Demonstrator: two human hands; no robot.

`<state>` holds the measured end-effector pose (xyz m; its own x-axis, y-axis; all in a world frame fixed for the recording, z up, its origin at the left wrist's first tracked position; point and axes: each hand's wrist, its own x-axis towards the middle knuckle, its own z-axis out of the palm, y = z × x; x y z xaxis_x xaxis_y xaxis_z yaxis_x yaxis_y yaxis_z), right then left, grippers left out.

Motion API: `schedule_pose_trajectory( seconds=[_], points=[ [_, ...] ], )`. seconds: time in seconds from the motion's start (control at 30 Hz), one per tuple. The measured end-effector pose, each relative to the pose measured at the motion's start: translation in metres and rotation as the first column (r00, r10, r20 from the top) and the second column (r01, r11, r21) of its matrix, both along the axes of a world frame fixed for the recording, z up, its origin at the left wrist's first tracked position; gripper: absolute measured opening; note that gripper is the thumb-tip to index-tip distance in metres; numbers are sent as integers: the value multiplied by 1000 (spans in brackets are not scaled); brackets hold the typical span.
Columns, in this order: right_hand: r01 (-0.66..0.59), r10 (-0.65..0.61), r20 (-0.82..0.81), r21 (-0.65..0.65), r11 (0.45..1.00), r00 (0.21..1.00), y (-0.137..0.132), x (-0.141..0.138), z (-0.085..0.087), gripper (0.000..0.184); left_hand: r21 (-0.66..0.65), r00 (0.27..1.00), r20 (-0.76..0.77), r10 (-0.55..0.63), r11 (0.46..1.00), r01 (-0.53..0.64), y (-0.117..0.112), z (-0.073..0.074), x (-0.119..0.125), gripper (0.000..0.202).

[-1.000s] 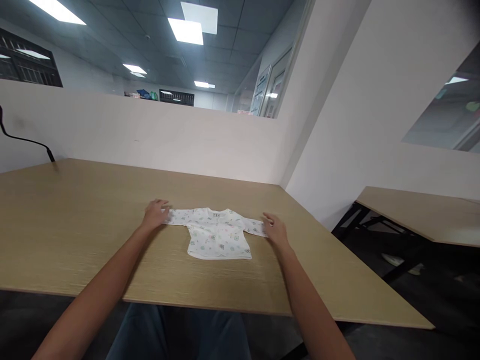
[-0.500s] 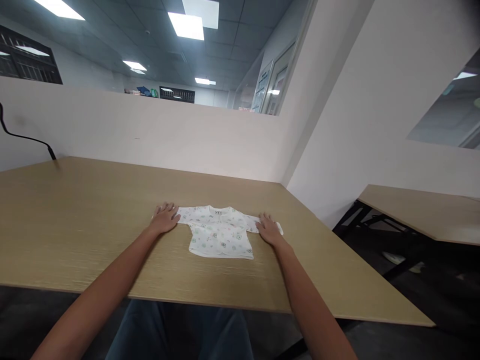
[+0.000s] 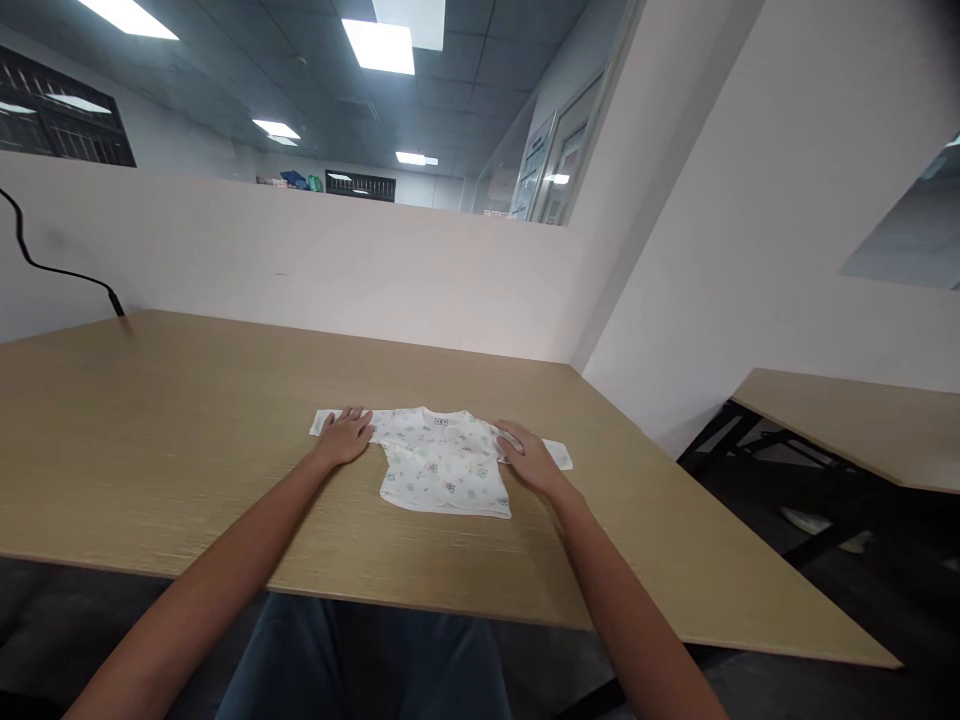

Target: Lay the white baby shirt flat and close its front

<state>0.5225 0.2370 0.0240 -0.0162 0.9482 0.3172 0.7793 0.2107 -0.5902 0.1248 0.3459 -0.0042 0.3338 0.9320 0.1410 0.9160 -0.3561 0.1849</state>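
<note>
A small white baby shirt (image 3: 446, 465) with a pattern of little coloured figures lies spread on the wooden table (image 3: 225, 450), its collar away from me and its sleeves stretched out to both sides. Across the left sleeve rests my left hand (image 3: 345, 436), fingers extended and the palm down; the cuff shows beyond it. My right hand (image 3: 529, 457) lies over the right sleeve close to the shoulder, its fingers stretched toward the shirt's body. The right cuff sticks out past the wrist. Neither hand grips the cloth.
Behind the table stands a white wall (image 3: 360, 265) with a window opening above it. A black cable (image 3: 67, 272) reaches the table's far left corner. To the right is a second table (image 3: 855, 420) on black legs, apart from mine.
Both hands have slid inward along the sleeves toward the shirt's body, uncovering the cuffs. The shirt still lies flat. The camera view has shifted slightly.
</note>
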Motion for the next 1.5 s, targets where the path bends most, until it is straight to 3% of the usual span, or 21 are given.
schedule_pose_trajectory(
  seconds=[0.07, 0.13, 0.2, 0.27, 0.33, 0.53, 0.8, 0.87, 1.0, 1.07, 1.2, 1.3, 1.43, 1.5],
  points=[
    [-126, 130, -120, 42, 991, 984, -10, -17, 10, 44, 26, 1000, 14, -11, 1000, 11, 1, 0, 1, 57],
    [-305, 282, -198, -94, 948, 939, -22, -37, 18, 43, 48, 999, 28, -37, 998, 36, 2, 0, 1, 56],
    [-491, 437, -238, -272, 827, 868, -33, -56, 26, 45, 70, 997, 42, -61, 996, 58, 4, 0, 1, 54],
    [-591, 537, -248, -385, 709, 806, -41, -67, 31, 47, 83, 997, 51, -62, 995, 58, 5, -1, 1, 52],
    [-614, 570, -243, -424, 666, 785, -45, -72, 33, 44, 83, 998, 52, -45, 996, 41, 5, -1, 2, 50],
    [-598, 557, -234, -438, 671, 797, -46, -68, 32, 38, 95, 997, 75, -18, 995, 11, 6, 0, 5, 44],
    [-621, 569, -311, -601, 503, 761, -50, -66, 35, 48, 111, 992, 123, -16, 994, 2, 3, 7, 6, 40],
    [-635, 571, -322, -575, 516, 755, -50, -69, 34, 46, 108, 991, 129, -21, 994, 7, 2, 8, 6, 40],
    [-634, 576, -268, -272, 724, 772, -48, -86, 23, 37, 104, 992, 119, -43, 994, 31, 1, 9, 7, 38],
    [-615, 595, -163, -125, 779, 787, -46, -96, 15, 29, 102, 994, 106, -39, 994, 28, 2, 8, 7, 37],
    [-639, 639, 17, -24, 769, 769, -45, -108, 0, 17, 119, 995, 95, -37, 993, 26, 2, 7, 7, 35],
    [-644, 641, 70, 49, 763, 765, -46, -112, -3, 20, 127, 996, 81, -38, 992, 28, 2, 7, 7, 33],
    [-618, 622, 34, 165, 769, 782, -54, -118, 8, 29, 124, 998, 59, -26, 992, 18, 0, 10, 8, 33],
    [-617, 628, -50, 143, 774, 776, -61, -120, 19, 30, 127, 998, 57, -18, 992, 11, 0, 10, 8, 34]
  ],
)
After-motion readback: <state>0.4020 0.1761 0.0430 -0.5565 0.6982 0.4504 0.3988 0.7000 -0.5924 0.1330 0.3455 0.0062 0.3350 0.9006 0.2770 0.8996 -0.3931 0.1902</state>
